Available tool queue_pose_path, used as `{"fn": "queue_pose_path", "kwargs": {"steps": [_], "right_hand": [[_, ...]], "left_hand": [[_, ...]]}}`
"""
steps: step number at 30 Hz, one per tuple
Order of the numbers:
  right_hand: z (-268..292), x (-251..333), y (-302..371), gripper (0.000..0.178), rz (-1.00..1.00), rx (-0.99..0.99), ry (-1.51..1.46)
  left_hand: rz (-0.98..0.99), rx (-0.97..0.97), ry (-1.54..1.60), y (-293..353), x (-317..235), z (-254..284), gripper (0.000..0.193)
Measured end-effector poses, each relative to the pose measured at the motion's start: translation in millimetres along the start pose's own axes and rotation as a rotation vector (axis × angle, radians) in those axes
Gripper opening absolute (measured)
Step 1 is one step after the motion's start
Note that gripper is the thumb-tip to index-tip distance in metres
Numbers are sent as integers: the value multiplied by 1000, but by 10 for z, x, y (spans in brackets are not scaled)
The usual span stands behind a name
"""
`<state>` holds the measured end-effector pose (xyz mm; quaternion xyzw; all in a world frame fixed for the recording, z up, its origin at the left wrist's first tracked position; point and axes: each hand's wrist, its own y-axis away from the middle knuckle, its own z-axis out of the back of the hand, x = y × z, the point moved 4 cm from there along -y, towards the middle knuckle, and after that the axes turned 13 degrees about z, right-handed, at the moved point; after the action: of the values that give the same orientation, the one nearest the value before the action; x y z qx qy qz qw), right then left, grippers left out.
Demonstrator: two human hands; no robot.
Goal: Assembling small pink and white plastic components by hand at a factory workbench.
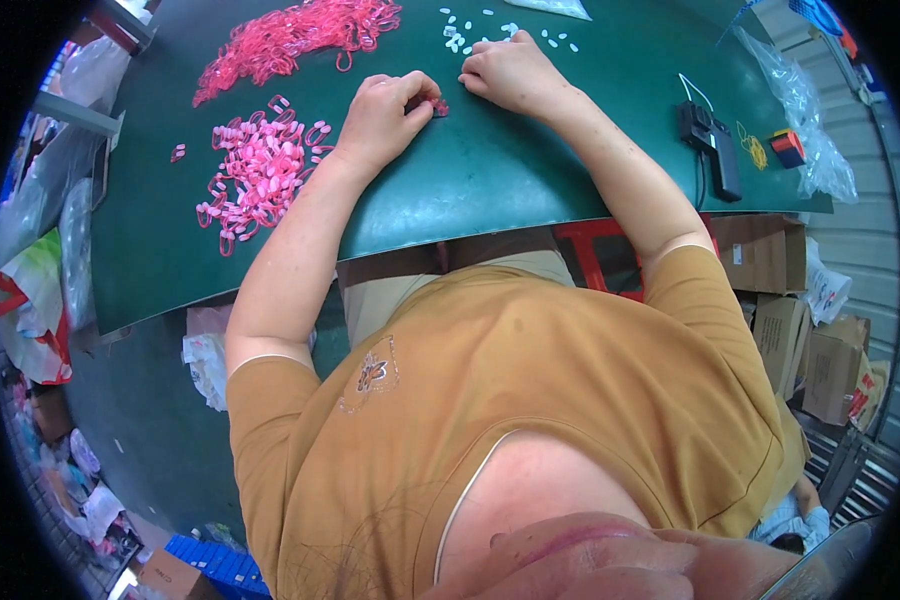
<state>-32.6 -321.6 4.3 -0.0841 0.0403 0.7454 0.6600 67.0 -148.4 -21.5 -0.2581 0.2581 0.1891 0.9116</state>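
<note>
My left hand (388, 118) is closed in a pinch above the green table, with thumb and forefinger together. A small dark pink piece (440, 106) shows at its fingertips; it looks like one of the pink loops, though the fingers hide most of it. To its right, my right hand (513, 76) has its fingers pressed together near the tabletop, and what they hold, if anything, is hidden. Small white oval pieces (453, 40) lie scattered just beyond that hand. Left of my left forearm is a heap of pink loops with pale pink ovals on them (260, 165).
A tangled pile of plain pink-red loops (290, 42) lies at the table's (590, 180) far left. On the right are a black corded device (710, 150), yellow string (752, 146), a small spool (787, 149) and clear plastic (805, 120). Cardboard boxes (765, 255) stand below the right edge.
</note>
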Motion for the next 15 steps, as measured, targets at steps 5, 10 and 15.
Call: {"fn": "queue_pose_path", "kwargs": {"steps": [5, 10, 15], "right_hand": [[-19, 5, 109, 28, 23, -100, -84], [-29, -19, 163, 28, 92, -122, -130], [-97, 15, 76, 27, 85, -206, -388]], "left_hand": [[12, 7, 2, -12, -5, 11, 9], [3, -19, 30, -1, -13, 5, 10], [-116, -62, -29, 10, -99, 40, 8]]}}
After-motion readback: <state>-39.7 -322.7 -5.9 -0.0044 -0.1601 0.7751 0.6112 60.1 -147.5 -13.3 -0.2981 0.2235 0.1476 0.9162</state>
